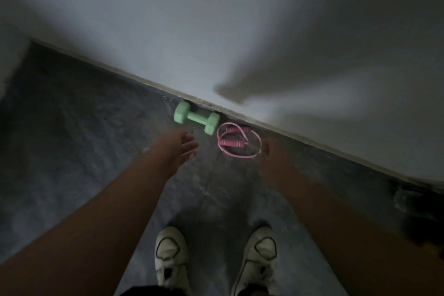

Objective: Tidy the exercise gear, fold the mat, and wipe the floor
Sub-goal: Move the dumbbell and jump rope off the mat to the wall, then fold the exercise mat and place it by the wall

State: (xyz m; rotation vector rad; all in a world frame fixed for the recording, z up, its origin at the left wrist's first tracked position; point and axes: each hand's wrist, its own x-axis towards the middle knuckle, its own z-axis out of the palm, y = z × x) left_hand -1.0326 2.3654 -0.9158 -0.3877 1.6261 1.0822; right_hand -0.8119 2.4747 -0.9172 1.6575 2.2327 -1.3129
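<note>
Our two white shoes (171, 257) stand at the bottom centre of the frame on the grey floor (72, 151); above them our left hand (182, 145) reaches up with fingers spread and holding nothing; our right hand (269, 151) is blurred, so we cannot tell its fingers; just beyond, at centre, the green dumbbell (196, 118) lies against the wall (216, 31), the coiled pink jump rope (237, 140) just right of it.

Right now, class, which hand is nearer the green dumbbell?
Left. The left hand reaches just below the green dumbbell; the right hand sits farther right, beside the pink jump rope.
</note>
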